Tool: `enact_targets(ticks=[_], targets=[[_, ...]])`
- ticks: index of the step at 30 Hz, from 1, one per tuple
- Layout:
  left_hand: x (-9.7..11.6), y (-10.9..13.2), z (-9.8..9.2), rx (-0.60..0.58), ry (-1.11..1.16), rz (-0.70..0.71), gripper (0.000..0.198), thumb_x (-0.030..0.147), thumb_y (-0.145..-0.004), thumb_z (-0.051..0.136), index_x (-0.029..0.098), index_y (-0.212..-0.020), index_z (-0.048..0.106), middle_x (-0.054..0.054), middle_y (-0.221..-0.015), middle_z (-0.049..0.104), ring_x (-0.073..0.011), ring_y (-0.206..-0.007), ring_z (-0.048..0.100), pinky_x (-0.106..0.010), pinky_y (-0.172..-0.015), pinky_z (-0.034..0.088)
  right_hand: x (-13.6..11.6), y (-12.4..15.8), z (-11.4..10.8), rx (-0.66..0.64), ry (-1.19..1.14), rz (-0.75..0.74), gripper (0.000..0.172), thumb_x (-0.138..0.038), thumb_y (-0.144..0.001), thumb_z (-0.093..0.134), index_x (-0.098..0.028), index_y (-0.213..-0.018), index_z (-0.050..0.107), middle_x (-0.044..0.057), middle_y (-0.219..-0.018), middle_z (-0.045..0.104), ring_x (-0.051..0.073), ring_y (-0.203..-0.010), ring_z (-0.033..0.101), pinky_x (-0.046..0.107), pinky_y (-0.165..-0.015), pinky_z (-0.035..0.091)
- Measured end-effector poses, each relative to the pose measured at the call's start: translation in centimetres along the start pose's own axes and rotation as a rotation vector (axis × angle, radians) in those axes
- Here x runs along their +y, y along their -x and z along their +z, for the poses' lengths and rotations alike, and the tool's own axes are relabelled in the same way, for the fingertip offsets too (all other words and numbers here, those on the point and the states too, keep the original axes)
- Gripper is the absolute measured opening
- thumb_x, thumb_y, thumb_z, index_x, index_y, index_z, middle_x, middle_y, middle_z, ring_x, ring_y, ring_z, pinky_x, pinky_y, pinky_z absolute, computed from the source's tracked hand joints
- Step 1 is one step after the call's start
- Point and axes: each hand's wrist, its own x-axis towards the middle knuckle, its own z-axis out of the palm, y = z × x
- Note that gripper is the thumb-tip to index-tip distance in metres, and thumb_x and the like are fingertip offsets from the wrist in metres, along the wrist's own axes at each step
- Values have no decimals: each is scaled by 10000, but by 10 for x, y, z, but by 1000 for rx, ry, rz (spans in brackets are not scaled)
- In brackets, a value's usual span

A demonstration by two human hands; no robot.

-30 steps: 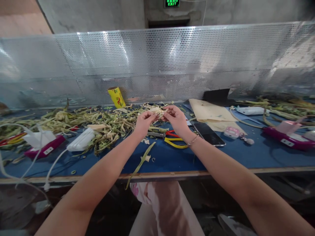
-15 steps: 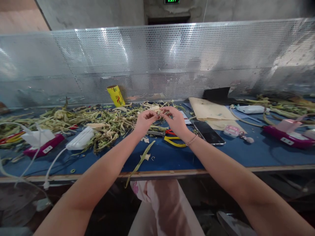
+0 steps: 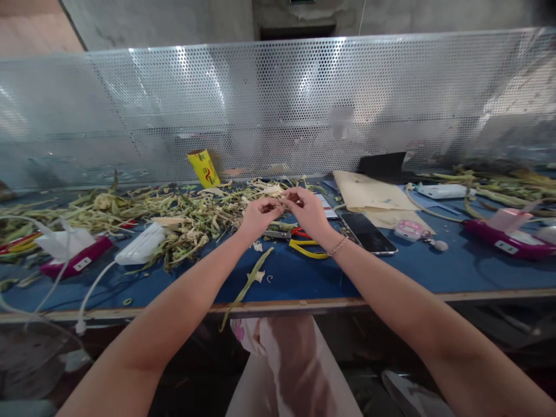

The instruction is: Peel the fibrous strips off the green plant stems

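Observation:
My left hand [image 3: 259, 217] and my right hand [image 3: 306, 209] meet fingertip to fingertip above the near side of a heap of dried plant scraps [image 3: 195, 217]. Both are closed in a pinch. Whatever sits between the fingers is too small and too hidden to name. Under my right wrist lie scissors [image 3: 308, 249] with yellow and red handles, their blades pointing left below my hands. One long green leaf strip [image 3: 249, 284] rests nearer to me and hangs over the table's edge, beside a few pale scraps [image 3: 258, 276].
Right of my hands are a phone [image 3: 369, 233], brown paper [image 3: 371, 192] and a pink earphone case [image 3: 408, 230]. Purple power strips [image 3: 506, 243] with cables lie at both sides, and a white power adapter [image 3: 141, 244] at left. A yellow tube [image 3: 204, 168] stands before the perforated metal screen [image 3: 278, 110].
My fingers have shifted slightly, with the left fingertips a little lower and the hands still together. The view has tilted down a touch. Nothing on the table has visibly moved.

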Motion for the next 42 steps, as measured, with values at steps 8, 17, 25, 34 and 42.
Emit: enact_targets(ticks=[8, 17, 25, 34, 42], targets=[[-9, -4, -2, 62, 52, -24, 108, 212, -527, 689, 134, -578, 634, 5, -594, 612, -92, -580, 525, -240, -624, 432, 3, -3, -2, 27, 17, 23, 188, -245, -740, 507, -178, -895, 590, 41, -809, 622, 147, -738, 565, 273, -632, 447], [-9, -7, -4, 109, 435, -219, 148, 185, -472, 730, 122, -549, 619, 16, -566, 602, -83, -602, 567, -269, -735, 468, 9, -8, -5, -253, -110, 378, 169, -267, -760, 483, -181, -626, 541, 12, -650, 605, 130, -616, 565, 263, -593, 441], [-6, -6, -4, 102, 452, -285, 146, 165, -466, 732, 112, -539, 618, 4, -554, 601, -91, -592, 578, -291, -759, 473, 15, -8, -1, -98, -294, 367, 105, -269, -665, 602, -182, -674, 543, -24, -588, 560, 88, -542, 531, 245, -579, 473], [-5, -5, 0, 102, 370, -315, 138, 147, -466, 722, 107, -535, 609, 11, -517, 590, -90, -553, 573, -308, -741, 477, 16, -8, -3, 15, -347, 311, 157, -302, -641, 623, -181, -718, 561, -32, -573, 558, 84, -517, 538, 244, -555, 484], [-6, -4, -1, 71, 358, -330, 121, 149, -484, 705, 104, -548, 613, -7, -524, 604, -94, -560, 579, -296, -722, 485, 11, -8, -2, -3, -421, 281, 188, -230, -572, 661, -181, -736, 581, -19, -645, 602, 103, -641, 577, 266, -665, 492]])
